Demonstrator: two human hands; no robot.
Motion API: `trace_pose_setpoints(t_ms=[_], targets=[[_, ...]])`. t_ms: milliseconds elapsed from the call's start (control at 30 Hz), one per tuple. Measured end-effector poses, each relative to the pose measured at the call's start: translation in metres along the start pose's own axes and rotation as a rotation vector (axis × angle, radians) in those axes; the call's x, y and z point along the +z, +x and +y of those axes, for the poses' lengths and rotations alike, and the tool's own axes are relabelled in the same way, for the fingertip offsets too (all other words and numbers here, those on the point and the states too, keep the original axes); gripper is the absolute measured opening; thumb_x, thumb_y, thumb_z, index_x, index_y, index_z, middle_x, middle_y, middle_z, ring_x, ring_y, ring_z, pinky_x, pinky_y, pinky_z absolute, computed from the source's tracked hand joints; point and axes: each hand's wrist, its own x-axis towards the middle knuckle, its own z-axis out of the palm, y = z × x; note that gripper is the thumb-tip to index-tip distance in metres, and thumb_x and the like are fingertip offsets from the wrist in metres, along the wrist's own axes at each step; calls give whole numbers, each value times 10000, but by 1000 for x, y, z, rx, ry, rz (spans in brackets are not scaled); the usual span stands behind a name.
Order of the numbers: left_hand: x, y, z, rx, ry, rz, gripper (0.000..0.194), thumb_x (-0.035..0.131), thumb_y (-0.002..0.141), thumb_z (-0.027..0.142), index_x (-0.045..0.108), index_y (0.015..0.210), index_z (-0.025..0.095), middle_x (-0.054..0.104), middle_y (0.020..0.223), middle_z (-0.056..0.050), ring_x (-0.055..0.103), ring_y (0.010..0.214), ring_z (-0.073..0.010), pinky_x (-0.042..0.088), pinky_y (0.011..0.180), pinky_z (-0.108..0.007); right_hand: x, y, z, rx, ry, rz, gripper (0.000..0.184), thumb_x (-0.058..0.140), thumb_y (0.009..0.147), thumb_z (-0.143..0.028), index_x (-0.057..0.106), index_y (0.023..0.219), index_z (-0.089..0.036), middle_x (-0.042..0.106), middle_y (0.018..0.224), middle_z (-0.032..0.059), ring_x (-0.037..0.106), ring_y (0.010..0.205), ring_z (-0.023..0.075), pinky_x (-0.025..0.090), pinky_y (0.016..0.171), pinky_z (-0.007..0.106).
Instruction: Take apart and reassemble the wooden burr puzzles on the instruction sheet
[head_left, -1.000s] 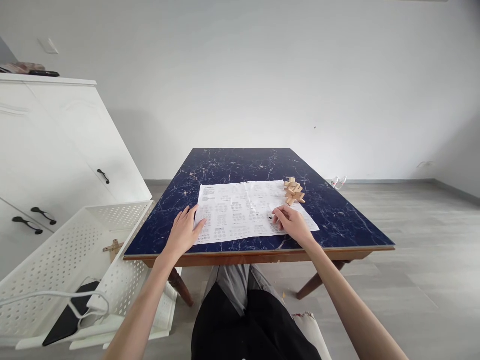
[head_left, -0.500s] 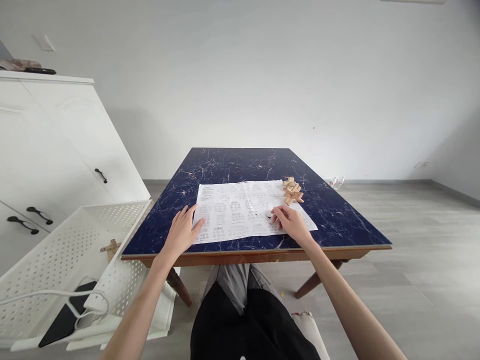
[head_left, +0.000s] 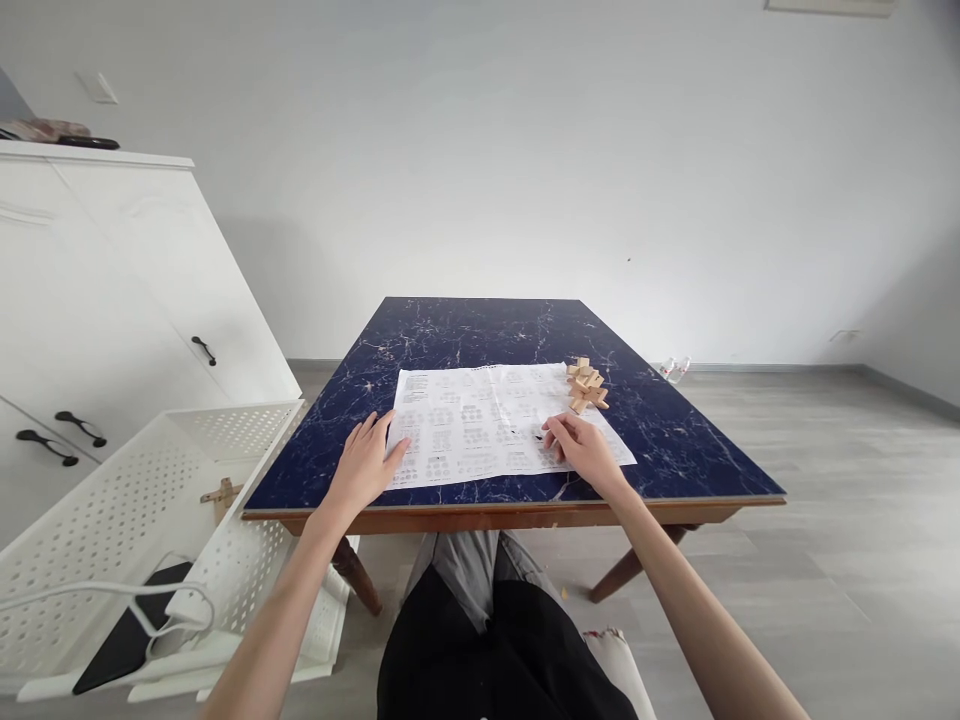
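A printed instruction sheet point(head_left: 487, 420) lies flat on the dark blue marble-pattern table point(head_left: 675, 440). My left hand point(head_left: 366, 462) rests open and flat on the sheet's left edge. Resting on the sheet's right part, my right hand point(head_left: 581, 447) has its fingers loosely curled with nothing visible in them. A small wooden interlocking puzzle point(head_left: 586, 384) stands at the sheet's far right corner, a short way beyond my right hand and apart from it.
A white perforated basket point(head_left: 127, 510) stands left of the table with a dark flat device point(head_left: 124, 645), a white cable point(head_left: 112, 592) and a small wooden piece point(head_left: 222, 495) in it. A white cabinet point(head_left: 97, 300) is behind it. Grey floor stretches to the right.
Both hands and the sheet stay where they were. Only the view shifts slightly.
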Motion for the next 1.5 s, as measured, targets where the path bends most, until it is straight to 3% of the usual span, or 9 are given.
trace_pose_setpoints(t_ms=[400,833,1500], targets=[[-4,-4,3,-15,-16,-19,613,434,1079,486,465,1588,145,546,1633,-180,387,1601,-382,319,1301,-564,-2,-2,2,12,-6,-12,548,547,980,-748,675,898,-221,760,776,53,605,532,162,476,554,296],[-4,-4,5,-5,-4,-24,624,416,1085,473,451,1581,97,547,1619,-222,388,1601,-376,307,1306,-556,-2,-2,1,7,-5,-9,576,538,966,-781,663,891,-224,758,772,59,603,529,168,480,559,302],[-4,-5,6,-4,-10,-22,609,415,1087,479,451,1586,131,547,1626,-201,394,1599,-373,305,1306,-572,-2,-4,-3,5,-2,-8,524,566,979,-726,680,886,-223,765,772,65,609,534,173,486,544,308]])
